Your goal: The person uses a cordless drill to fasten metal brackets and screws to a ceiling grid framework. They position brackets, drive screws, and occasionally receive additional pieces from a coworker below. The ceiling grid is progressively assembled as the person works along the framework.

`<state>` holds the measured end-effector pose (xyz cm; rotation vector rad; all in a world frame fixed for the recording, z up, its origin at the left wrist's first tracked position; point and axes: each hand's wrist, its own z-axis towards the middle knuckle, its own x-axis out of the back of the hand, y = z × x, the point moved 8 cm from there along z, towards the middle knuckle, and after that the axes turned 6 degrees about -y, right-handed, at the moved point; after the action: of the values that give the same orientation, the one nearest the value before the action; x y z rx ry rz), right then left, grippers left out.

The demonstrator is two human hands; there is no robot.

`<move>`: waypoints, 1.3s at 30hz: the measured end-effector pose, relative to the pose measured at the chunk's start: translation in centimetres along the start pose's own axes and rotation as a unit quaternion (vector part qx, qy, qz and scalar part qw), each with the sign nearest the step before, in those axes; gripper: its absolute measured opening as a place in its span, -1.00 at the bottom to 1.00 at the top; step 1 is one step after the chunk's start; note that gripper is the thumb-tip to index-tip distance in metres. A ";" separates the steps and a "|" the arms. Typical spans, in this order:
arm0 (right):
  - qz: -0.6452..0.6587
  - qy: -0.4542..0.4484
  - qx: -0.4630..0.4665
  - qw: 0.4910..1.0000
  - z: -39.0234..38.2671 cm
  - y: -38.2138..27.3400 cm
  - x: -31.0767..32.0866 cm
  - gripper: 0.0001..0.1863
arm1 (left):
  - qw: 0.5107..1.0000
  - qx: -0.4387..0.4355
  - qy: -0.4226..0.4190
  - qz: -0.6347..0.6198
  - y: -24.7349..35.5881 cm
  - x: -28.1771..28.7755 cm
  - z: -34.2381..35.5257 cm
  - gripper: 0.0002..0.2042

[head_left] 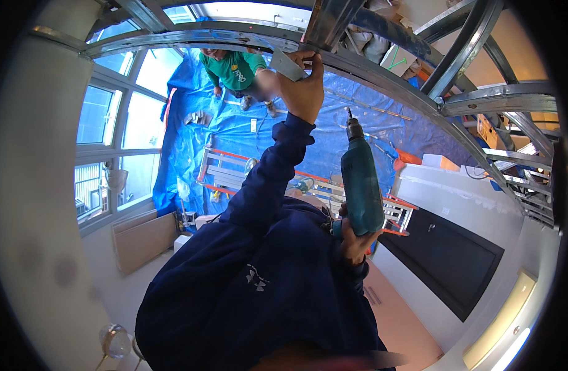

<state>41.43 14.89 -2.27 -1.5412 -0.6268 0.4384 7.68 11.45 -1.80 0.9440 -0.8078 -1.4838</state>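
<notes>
Overhead at the top, my left hand (303, 93) pinches a small flat grey metal piece (288, 65) and holds it up at the metal framing channel (234, 41). The fingertips are beside the upright metal stud (330, 25) that meets this channel. My right hand (357, 246) is wrapped around the grip of a teal power drill (362, 182), lower and to the right. The drill points upward, and its chuck and bit (353, 123) are apart from the framing. Part of the right hand is hidden behind the drill body.
Below me stands a ladder (219, 170) with orange rails. Blue tarp (333, 133) covers the floor, where a person in a green shirt (234, 69) stands at the far side. Metal framing (500, 102) crosses the upper right. Windows (120, 117) line the left; a dark door (444, 253) is at right.
</notes>
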 end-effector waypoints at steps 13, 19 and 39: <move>-0.067 -0.130 0.095 0.985 2.1 0.1 0.4 -0.04 | 0.984 0.046 0.004 -0.173 -1.1 0.3 0.7 -0.64; -0.057 -0.134 0.183 0.972 3.4 -2.2 -5.5 0.01 | 0.962 0.072 -0.153 -0.214 -0.8 1.4 1.7 -0.90; -0.017 -0.027 0.161 0.986 1.9 -1.7 -11.5 -0.01 | 0.931 0.102 -0.254 -0.242 -2.2 1.5 3.2 -0.78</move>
<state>31.13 9.15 -1.86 -1.2139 -0.5907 0.5289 3.80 10.18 -2.58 0.9678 -1.1768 -2.1594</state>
